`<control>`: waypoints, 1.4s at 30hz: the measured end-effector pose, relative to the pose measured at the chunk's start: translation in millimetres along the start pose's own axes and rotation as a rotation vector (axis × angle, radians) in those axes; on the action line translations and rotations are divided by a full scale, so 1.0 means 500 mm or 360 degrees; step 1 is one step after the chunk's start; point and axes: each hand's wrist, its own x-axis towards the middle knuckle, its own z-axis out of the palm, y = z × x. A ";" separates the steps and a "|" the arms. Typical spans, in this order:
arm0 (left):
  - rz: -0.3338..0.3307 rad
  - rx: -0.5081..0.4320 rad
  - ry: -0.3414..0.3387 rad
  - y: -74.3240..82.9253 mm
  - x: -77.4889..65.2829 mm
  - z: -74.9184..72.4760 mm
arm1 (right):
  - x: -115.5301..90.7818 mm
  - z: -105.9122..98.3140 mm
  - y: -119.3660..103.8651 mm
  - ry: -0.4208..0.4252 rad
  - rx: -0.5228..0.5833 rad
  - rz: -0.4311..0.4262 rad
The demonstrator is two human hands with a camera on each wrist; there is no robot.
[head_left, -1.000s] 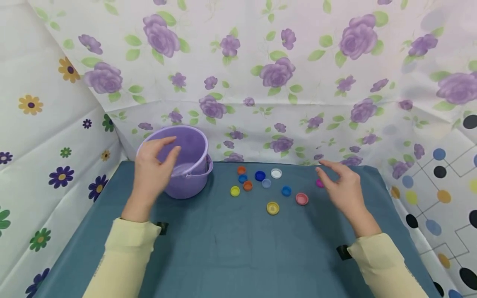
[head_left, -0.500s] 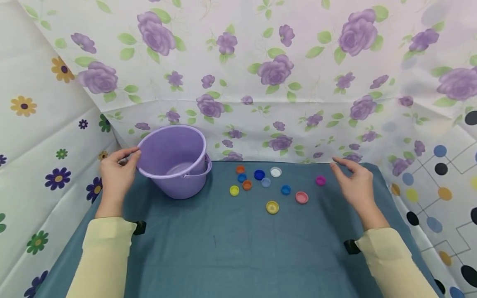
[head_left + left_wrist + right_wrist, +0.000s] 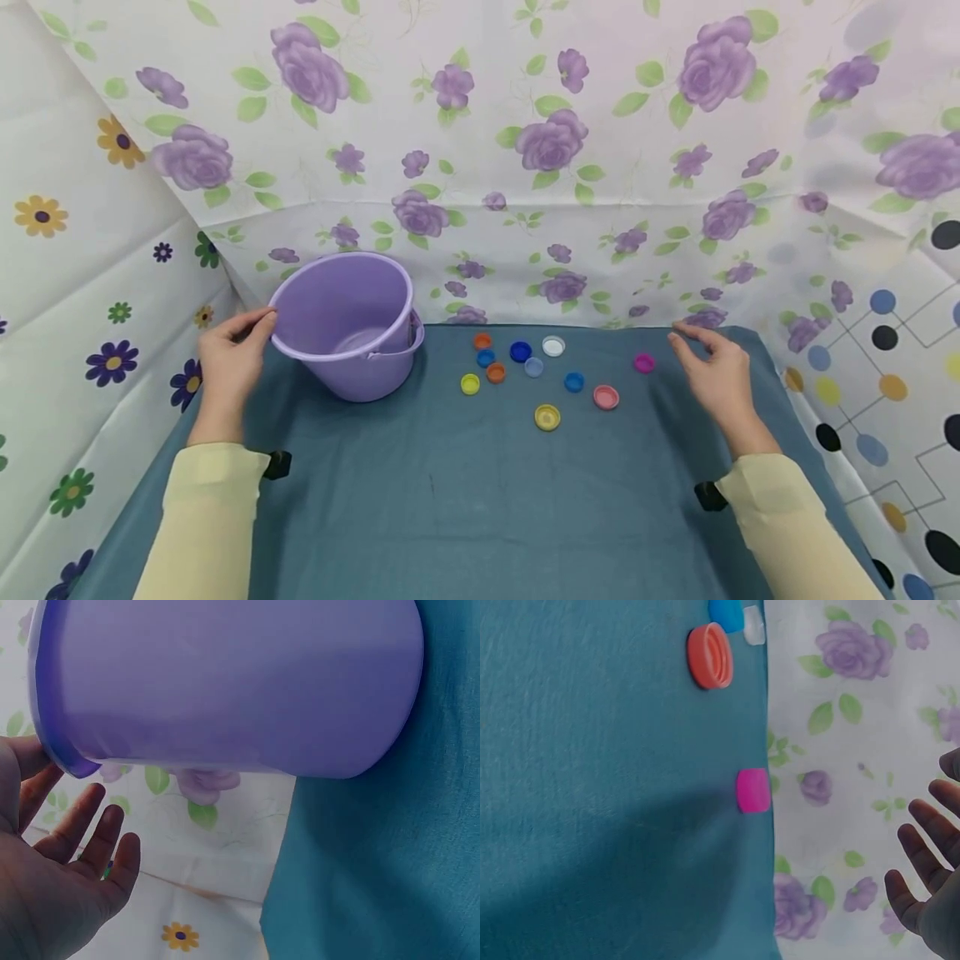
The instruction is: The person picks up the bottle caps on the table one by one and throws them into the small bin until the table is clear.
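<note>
On the left of the table stands a purple bucket, its mouth tilted toward me and its handle hanging at the right side. My left hand pinches the bucket's left rim between thumb and forefinger; in the left wrist view the other fingers of that hand are spread below the rim. Over the right side hovers my right hand, holding nothing, fingers loosely bent. Nearest to it lies a magenta bottle cap. A pink bottle cap and a yellow bottle cap lie farther left.
Several more bottle caps, among them a white one, a dark blue one and an orange one, are scattered right of the bucket. A blue-green cloth covers the table. Flowered sheets rise behind and beside it.
My left hand has moved left from in front of the bucket's mouth to its left rim, which it now pinches. My right hand has shifted slightly right, away from the magenta cap.
</note>
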 end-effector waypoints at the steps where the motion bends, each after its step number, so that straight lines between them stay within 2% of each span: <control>1: -0.0007 -0.0023 -0.0002 -0.001 0.000 -0.001 | 0.001 0.001 0.003 -0.0009 -0.0004 0.0012; 10: -0.0060 -0.0141 -0.0027 -0.005 0.000 -0.003 | 0.008 0.013 0.035 -0.0101 -0.0102 0.0096; 13: -0.0096 -0.0225 -0.0030 -0.008 0.002 -0.003 | 0.010 0.018 0.049 -0.0136 -0.0158 0.0107; 19: -0.0195 -0.0385 -0.0063 -0.012 0.006 -0.007 | 0.009 0.028 0.075 -0.0291 -0.0271 0.0129; 26: -0.0233 -0.0409 -0.0157 -0.007 0.005 -0.007 | 0.010 0.039 0.096 -0.0391 -0.0278 0.0107; 31: -0.0288 -0.0529 -0.0222 0.006 -0.002 -0.007 | 0.009 0.050 0.108 -0.0463 -0.0285 0.0128; 35: -0.0324 -0.0603 -0.0245 0.009 -0.007 -0.007 | 0.013 0.058 0.119 -0.0485 -0.0319 0.0124; 42: -0.0345 -0.0638 -0.0242 0.003 -0.002 -0.006 | 0.022 0.070 0.131 -0.0543 -0.0321 0.0124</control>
